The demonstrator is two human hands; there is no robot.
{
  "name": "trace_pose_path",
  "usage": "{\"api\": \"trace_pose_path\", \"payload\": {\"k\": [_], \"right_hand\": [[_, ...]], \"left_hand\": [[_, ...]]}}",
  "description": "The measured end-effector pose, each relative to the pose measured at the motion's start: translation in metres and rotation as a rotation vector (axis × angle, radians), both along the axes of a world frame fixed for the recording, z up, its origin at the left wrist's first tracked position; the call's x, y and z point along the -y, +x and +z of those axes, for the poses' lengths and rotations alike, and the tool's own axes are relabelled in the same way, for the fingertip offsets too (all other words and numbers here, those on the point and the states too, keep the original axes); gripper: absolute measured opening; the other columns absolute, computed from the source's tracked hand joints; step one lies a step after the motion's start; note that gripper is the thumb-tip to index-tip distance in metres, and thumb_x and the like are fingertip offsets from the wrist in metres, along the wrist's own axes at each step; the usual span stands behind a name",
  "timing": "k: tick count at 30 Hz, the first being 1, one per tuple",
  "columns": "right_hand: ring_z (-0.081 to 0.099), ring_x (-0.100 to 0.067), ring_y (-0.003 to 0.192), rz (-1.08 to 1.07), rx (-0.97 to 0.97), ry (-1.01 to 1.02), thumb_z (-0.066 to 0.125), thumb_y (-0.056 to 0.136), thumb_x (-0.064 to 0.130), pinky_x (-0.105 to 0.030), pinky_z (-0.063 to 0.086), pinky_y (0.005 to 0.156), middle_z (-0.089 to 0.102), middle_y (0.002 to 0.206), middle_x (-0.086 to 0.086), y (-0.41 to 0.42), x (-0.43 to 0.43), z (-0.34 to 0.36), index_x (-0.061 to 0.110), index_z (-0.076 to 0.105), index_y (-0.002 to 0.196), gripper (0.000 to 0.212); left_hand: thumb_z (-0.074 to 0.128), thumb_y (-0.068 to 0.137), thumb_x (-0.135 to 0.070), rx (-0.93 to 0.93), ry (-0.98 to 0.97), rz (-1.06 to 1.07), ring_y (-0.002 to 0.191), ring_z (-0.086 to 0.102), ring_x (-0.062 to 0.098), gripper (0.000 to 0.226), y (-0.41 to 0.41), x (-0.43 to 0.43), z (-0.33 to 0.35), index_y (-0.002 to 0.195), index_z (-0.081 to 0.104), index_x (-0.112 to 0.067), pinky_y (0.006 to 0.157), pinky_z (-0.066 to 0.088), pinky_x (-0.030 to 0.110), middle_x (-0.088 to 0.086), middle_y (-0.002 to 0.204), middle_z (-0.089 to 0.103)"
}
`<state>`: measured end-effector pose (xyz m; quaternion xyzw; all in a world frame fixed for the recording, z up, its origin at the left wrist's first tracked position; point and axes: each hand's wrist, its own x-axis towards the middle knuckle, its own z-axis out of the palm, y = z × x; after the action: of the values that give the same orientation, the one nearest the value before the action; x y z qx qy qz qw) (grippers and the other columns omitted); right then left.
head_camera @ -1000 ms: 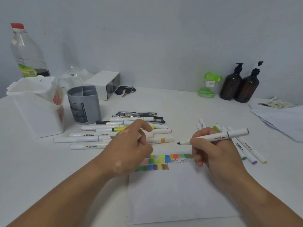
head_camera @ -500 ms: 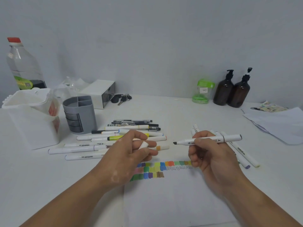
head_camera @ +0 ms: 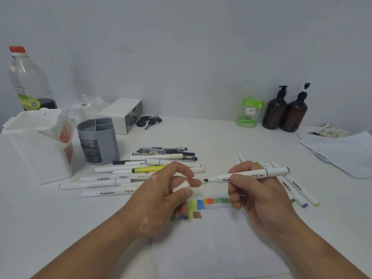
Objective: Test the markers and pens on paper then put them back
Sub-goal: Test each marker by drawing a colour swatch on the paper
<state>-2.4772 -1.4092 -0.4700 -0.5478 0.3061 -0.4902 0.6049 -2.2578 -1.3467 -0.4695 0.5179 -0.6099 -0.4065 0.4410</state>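
Note:
My right hand [head_camera: 255, 190] grips a white marker [head_camera: 253, 175] held level above the paper, its bare dark tip pointing left. My left hand [head_camera: 161, 196] pinches the marker's white cap [head_camera: 181, 186] just left of that tip, a small gap between them. Below both hands lies a white sheet of paper [head_camera: 217, 248] with a row of colour swatches [head_camera: 213, 202] and a scribble. A pile of white markers and black pens [head_camera: 145, 168] lies to the left. A few more markers [head_camera: 296, 188] lie behind my right hand. A grey divided pen holder [head_camera: 96, 140] stands upright, holding nothing.
A white plastic bin [head_camera: 38, 146] and a clear bottle [head_camera: 28, 81] stand at the far left. A white box [head_camera: 124, 113], keys [head_camera: 149, 120], a green container [head_camera: 249, 111] and two brown pump bottles [head_camera: 285, 111] line the back. Loose papers [head_camera: 342, 150] lie at right.
The view tilted up a little. My left hand lifted off the pile with the cap pinched in its fingers. The marker in my right hand turned level, tip toward the cap.

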Motion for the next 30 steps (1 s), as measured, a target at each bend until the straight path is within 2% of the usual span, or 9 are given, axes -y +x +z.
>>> {"api": "trace_pose_path", "payload": {"k": [2, 6, 12, 14, 17, 21, 24, 27, 30], "right_hand": [[0.053, -0.020, 0.050, 0.015, -0.026, -0.009, 0.069, 0.076, 0.013, -0.027, 0.045, 0.045, 0.060, 0.063, -0.013, 0.001, -0.001, 0.000, 0.015, 0.072, 0.075, 0.003], [0.054, -0.021, 0.051, 0.052, -0.076, -0.032, 0.071, 0.074, 0.013, -0.027, 0.046, 0.046, 0.061, 0.063, -0.013, 0.001, -0.003, 0.000, 0.015, 0.070, 0.074, 0.001], [0.056, -0.021, 0.053, 0.123, -0.128, -0.070, 0.078, 0.065, 0.029, -0.028, 0.048, 0.049, 0.063, 0.065, -0.014, 0.003, -0.007, 0.000, 0.014, 0.071, 0.079, 0.021], [0.057, -0.021, 0.054, 0.141, -0.156, -0.080, 0.079, 0.067, 0.026, -0.027, 0.048, 0.050, 0.065, 0.066, -0.014, 0.004, -0.009, -0.001, 0.015, 0.072, 0.080, 0.018], [0.060, -0.021, 0.055, 0.156, -0.205, -0.112, 0.076, 0.075, 0.014, -0.027, 0.050, 0.051, 0.067, 0.067, -0.012, 0.006, -0.011, -0.001, 0.017, 0.074, 0.081, 0.007], [0.060, -0.020, 0.057, 0.171, -0.234, -0.121, 0.074, 0.078, 0.013, -0.028, 0.051, 0.054, 0.070, 0.070, -0.013, 0.006, -0.013, 0.001, 0.018, 0.076, 0.084, 0.008], [0.060, -0.020, 0.058, 0.180, -0.277, -0.151, 0.076, 0.079, 0.013, -0.029, 0.052, 0.056, 0.073, 0.073, -0.015, 0.006, -0.015, 0.002, 0.016, 0.076, 0.087, 0.008], [0.063, -0.021, 0.059, 0.129, -0.355, -0.265, 0.079, 0.079, 0.015, -0.031, 0.053, 0.057, 0.074, 0.072, -0.010, 0.008, -0.018, 0.002, 0.018, 0.078, 0.089, 0.010], [0.065, -0.017, 0.057, 0.056, -0.398, -0.337, 0.081, 0.079, 0.019, -0.024, 0.052, 0.056, 0.074, 0.070, -0.003, 0.012, -0.022, 0.001, 0.023, 0.079, 0.089, 0.011]], "left_hand": [[0.054, 0.101, -0.005, 0.054, -0.017, -0.034, 0.059, 0.058, 0.017, 0.029, -0.001, -0.001, -0.001, 0.101, 0.055, -0.034, 0.062, 0.054, 0.027, -0.009, 0.099, 0.076], [0.051, 0.102, -0.003, 0.068, -0.013, -0.064, 0.066, 0.061, 0.019, 0.033, -0.002, -0.004, 0.002, 0.106, 0.049, -0.036, 0.072, 0.057, 0.033, -0.001, 0.080, 0.072], [0.049, 0.102, -0.003, 0.129, -0.014, -0.113, 0.082, 0.064, 0.035, 0.035, -0.006, -0.010, 0.007, 0.112, 0.044, -0.036, 0.081, 0.055, 0.042, 0.002, 0.082, 0.071], [0.050, 0.102, -0.005, 0.171, -0.014, -0.128, 0.081, 0.066, 0.030, 0.031, -0.009, -0.011, 0.007, 0.116, 0.043, -0.032, 0.084, 0.056, 0.044, 0.003, 0.084, 0.072], [0.051, 0.102, -0.009, 0.261, -0.036, -0.138, 0.076, 0.066, 0.017, 0.029, -0.012, -0.013, 0.009, 0.116, 0.042, -0.033, 0.082, 0.055, 0.035, -0.003, 0.084, 0.072], [0.050, 0.102, -0.010, 0.324, -0.036, -0.127, 0.074, 0.065, 0.009, 0.027, -0.014, -0.014, 0.011, 0.114, 0.042, -0.033, 0.080, 0.053, 0.028, -0.012, 0.081, 0.070], [0.046, 0.103, -0.007, 0.389, -0.046, -0.106, 0.079, 0.063, 0.000, 0.025, -0.016, -0.016, 0.012, 0.111, 0.042, -0.031, 0.077, 0.048, 0.017, -0.018, 0.093, 0.071], [0.049, 0.101, -0.010, 0.387, -0.059, -0.080, 0.086, 0.061, 0.008, 0.020, -0.021, -0.015, 0.011, 0.108, 0.042, -0.028, 0.079, 0.048, 0.025, -0.009, 0.096, 0.068], [0.051, 0.097, -0.009, 0.428, -0.088, -0.005, 0.075, 0.054, 0.009, 0.024, -0.026, -0.014, 0.008, 0.107, 0.040, -0.029, 0.065, 0.043, 0.022, -0.006, 0.087, 0.062]]}}
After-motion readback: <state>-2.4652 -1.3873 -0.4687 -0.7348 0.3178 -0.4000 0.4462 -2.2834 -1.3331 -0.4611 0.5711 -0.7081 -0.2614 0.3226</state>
